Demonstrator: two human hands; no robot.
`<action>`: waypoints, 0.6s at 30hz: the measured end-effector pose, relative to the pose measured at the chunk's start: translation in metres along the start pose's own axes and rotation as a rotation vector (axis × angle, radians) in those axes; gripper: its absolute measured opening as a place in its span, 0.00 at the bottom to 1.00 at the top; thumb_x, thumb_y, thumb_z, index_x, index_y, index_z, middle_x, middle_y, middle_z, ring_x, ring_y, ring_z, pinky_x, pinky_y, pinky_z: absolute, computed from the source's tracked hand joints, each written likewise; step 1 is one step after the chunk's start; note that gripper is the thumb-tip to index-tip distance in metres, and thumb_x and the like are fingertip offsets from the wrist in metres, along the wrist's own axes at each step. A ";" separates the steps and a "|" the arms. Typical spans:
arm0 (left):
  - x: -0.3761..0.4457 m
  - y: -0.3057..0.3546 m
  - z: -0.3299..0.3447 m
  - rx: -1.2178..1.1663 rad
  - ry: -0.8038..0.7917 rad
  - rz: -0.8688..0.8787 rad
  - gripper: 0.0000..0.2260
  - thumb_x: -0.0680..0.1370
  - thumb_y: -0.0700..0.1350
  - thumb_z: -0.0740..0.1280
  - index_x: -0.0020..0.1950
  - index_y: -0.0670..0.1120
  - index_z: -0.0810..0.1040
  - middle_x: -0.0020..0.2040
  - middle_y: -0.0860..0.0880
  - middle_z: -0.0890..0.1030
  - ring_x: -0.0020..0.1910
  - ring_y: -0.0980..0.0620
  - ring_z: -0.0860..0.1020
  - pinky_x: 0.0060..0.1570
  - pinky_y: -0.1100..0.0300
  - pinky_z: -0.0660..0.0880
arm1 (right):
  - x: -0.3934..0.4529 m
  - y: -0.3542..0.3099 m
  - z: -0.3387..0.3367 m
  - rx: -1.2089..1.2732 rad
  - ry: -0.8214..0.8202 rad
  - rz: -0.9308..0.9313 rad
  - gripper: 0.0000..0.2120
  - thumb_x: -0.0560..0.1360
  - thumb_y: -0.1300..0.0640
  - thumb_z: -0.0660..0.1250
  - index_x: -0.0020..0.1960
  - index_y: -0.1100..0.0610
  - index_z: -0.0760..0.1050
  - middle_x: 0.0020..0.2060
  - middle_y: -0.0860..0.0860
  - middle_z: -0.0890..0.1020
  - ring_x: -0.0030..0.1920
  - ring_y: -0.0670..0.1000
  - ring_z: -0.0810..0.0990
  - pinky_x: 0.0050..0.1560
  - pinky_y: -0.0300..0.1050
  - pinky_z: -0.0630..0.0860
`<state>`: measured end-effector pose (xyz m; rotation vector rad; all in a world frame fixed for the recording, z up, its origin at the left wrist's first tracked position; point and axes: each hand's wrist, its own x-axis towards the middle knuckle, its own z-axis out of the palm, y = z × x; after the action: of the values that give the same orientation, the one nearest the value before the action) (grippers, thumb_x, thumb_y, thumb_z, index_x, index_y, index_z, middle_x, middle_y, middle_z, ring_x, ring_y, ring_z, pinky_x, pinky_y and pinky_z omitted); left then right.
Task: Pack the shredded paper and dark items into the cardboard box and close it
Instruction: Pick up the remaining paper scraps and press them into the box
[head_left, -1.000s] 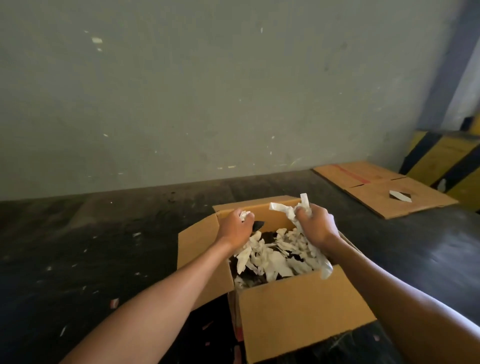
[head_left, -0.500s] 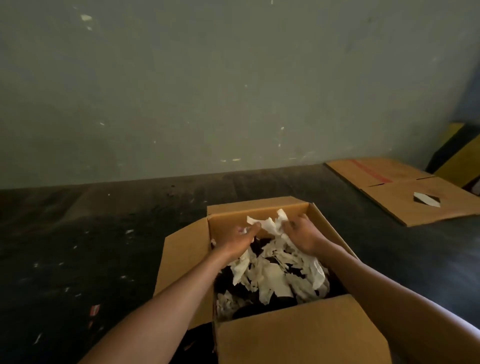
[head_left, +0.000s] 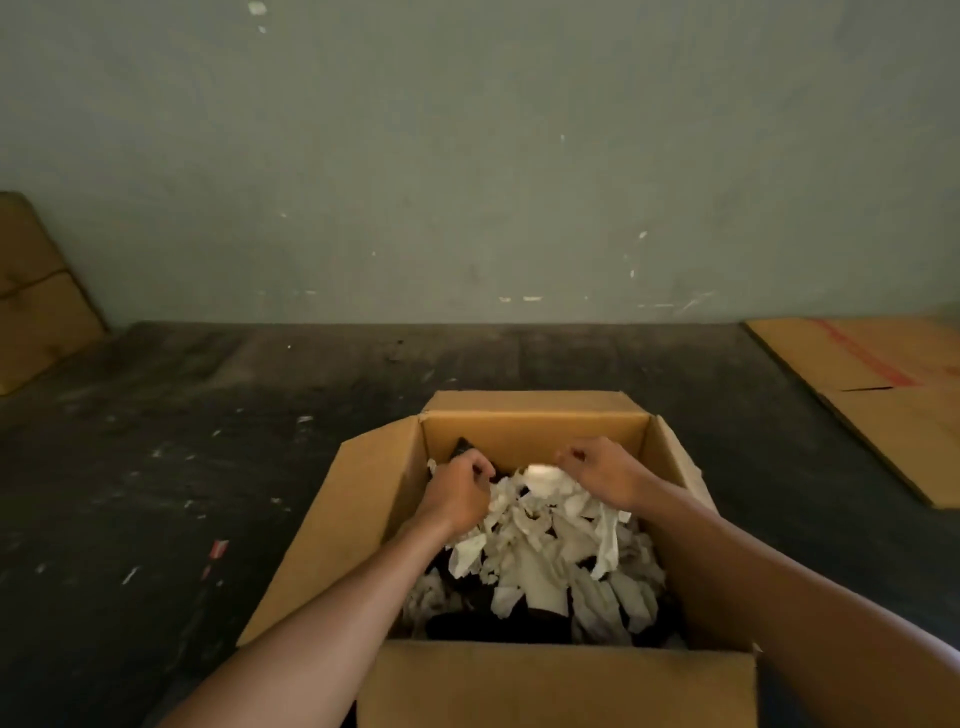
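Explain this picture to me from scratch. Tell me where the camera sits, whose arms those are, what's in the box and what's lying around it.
No machine here: a person wears one camera on the head, looking forward and down, so the two bare arms are their own. The left hand and right hand are both inside an open cardboard box on a dark floor, working a heap of white shredded paper. Dark items show underneath it. Both hands are curled at the heap's top; whether the fingers actually grip paper is unclear. The box flaps are open. Flattened cardboard lies at the right, and more cardboard leans by the wall at the left.
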<state>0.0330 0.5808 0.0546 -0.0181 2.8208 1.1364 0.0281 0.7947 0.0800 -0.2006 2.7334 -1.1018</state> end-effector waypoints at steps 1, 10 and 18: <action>0.000 0.001 0.002 0.014 0.014 -0.007 0.07 0.83 0.47 0.60 0.51 0.52 0.78 0.46 0.52 0.82 0.44 0.53 0.80 0.47 0.50 0.80 | 0.002 0.003 0.001 -0.004 -0.017 -0.030 0.10 0.80 0.52 0.62 0.47 0.57 0.79 0.43 0.49 0.82 0.45 0.47 0.80 0.50 0.44 0.75; 0.003 0.010 0.012 0.035 -0.173 -0.164 0.19 0.80 0.60 0.48 0.63 0.59 0.73 0.66 0.53 0.73 0.70 0.46 0.63 0.70 0.41 0.59 | 0.016 0.020 -0.002 -0.016 0.000 -0.123 0.19 0.78 0.57 0.67 0.67 0.46 0.67 0.61 0.49 0.73 0.61 0.51 0.75 0.51 0.39 0.74; 0.007 -0.006 0.016 0.076 -0.391 -0.156 0.27 0.80 0.62 0.50 0.79 0.63 0.49 0.82 0.53 0.45 0.79 0.43 0.41 0.75 0.38 0.42 | 0.032 0.023 0.008 0.061 -0.191 -0.015 0.31 0.79 0.33 0.45 0.64 0.48 0.77 0.64 0.49 0.77 0.66 0.51 0.73 0.69 0.53 0.66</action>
<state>0.0274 0.5881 0.0379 -0.0085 2.4654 0.8867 -0.0023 0.7991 0.0544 -0.3012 2.5316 -1.1064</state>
